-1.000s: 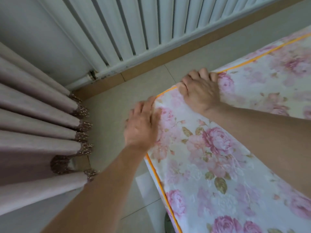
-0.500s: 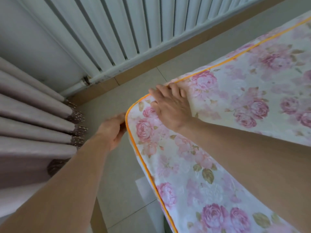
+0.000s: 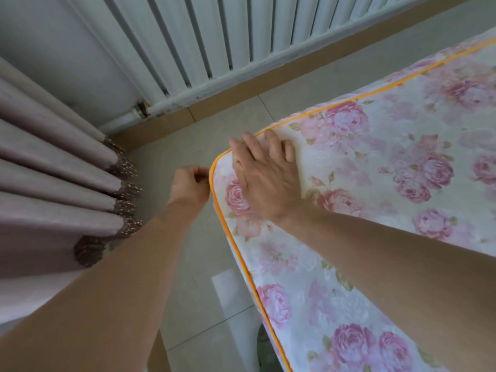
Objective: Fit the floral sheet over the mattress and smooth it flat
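Floral sheet (image 3: pixel 375 183): pale ground, pink roses, orange piping (image 3: pixel 230 237) along the edge. Lies over the mattress top, filling the right half of the view; its rounded corner sits near centre, the piping tracing the corner line.

Mattress: covered by the sheet; its own surface is not seen.

Right hand (image 3: pixel 265 178): laid palm-down on the sheet at the corner, fingers straight and spread, tips reaching the piping on the far edge. Grip flat and open, holding nothing, pressing on the cloth.

Left hand (image 3: pixel 191 187): just beside the corner, off the mattress side, touching the piping. Fingers curled toward the thumb as in a pinch at the sheet's edge; whether cloth is actually caught between them cannot be told.

Radiator (image 3: pixel 214 36): white, ribbed, on the wall beyond the corner, with a pipe at its lower end.

Curtain (image 3: pixel 53 170): mauve folds with a beaded fringe, at left.

Floor (image 3: pixel 188 277): pale tiles, brown skirting along the wall.
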`<state>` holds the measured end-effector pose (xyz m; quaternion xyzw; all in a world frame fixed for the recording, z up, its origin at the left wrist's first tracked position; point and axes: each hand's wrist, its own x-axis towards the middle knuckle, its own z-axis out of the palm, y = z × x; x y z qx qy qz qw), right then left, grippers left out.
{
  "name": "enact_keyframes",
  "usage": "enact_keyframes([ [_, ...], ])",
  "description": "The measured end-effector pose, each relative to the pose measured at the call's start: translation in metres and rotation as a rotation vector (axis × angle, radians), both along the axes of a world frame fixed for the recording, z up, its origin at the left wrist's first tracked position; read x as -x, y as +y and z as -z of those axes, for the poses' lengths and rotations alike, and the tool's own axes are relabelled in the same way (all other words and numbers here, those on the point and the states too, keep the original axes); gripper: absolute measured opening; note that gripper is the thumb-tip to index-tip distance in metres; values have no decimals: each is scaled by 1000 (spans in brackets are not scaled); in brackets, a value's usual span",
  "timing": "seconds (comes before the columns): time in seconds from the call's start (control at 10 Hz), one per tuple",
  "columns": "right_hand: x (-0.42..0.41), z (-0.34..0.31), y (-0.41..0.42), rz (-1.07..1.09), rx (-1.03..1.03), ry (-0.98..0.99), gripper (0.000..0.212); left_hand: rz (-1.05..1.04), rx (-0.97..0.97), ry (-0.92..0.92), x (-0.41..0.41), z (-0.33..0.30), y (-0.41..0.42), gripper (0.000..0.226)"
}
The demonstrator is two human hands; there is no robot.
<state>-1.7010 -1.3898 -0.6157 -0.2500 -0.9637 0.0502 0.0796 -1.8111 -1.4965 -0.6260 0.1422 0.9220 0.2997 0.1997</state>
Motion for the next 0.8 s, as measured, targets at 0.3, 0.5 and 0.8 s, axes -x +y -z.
enact_keyframes([
  [0.3,-19,-19,-5,-185,330,223,49,14,56,-17,7,-17,4,13],
  [0.5,-71,-7,-46,-356,378,26,60,146,-120,471,-26,-54,24,34],
  [0.8,-170,-41,-86,-616,454,170,10,690,59,207,-119,-64,45,37],
])
